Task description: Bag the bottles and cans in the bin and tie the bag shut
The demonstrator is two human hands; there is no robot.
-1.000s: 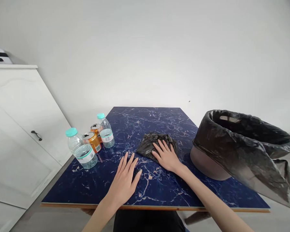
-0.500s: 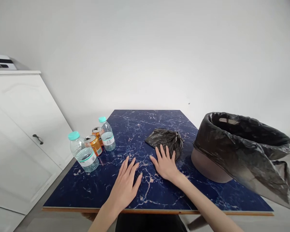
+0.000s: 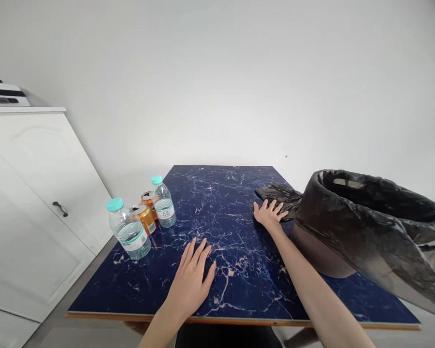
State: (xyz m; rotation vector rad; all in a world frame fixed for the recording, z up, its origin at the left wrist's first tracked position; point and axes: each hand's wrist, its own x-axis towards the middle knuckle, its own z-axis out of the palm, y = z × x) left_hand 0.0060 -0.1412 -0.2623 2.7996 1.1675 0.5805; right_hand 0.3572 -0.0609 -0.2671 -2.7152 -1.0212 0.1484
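Note:
My left hand (image 3: 193, 276) lies palm down on the dark blue marbled table (image 3: 221, 193), fingers stretched out, holding nothing. My right hand (image 3: 269, 212) reaches further out, fingers spread over the near edge of a crumpled black plastic bag (image 3: 284, 193). That bag lies flat on the tabletop, its right end partly hidden behind a brown trash bin (image 3: 315, 251). A loose black liner (image 3: 351, 217) covers the bin's upper part and hangs off to the right.
At the left stand two clear water bottles with turquoise caps, a nearer one (image 3: 130, 232) and a farther one (image 3: 164, 205). Two orange cans, one in front (image 3: 145, 217) and one behind (image 3: 148, 197), stand between them. A white cabinet (image 3: 32, 203) is beside the table's left edge.
My right hand has moved right and away from me, and the crumpled black bag has shifted with it towards the bin. My left hand has stayed in place. The view has shifted slightly.

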